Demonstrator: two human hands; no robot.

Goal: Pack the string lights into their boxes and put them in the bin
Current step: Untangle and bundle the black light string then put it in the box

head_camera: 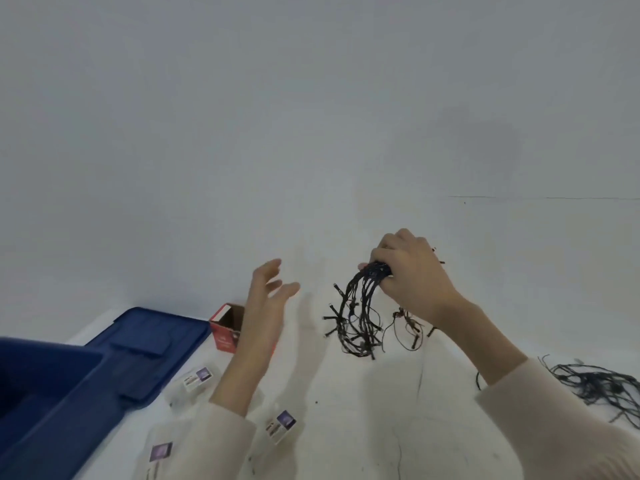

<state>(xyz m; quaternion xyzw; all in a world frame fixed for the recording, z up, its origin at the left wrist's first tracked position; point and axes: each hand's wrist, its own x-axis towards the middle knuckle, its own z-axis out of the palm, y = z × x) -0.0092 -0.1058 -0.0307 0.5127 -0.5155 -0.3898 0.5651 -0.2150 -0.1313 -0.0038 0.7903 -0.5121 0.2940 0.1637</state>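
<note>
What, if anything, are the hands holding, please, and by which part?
The right hand grips the coiled string lights at the top of the bundle; the left hand holds nothing.

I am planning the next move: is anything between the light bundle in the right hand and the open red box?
Yes: the open left hand hovers between the light bundle, gripped by the right hand, and the red box. Nothing else visible lies between them.

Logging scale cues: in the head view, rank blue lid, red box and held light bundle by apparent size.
blue lid
held light bundle
red box, partly hidden behind the left hand
Nearness may inflate the bundle.
</note>
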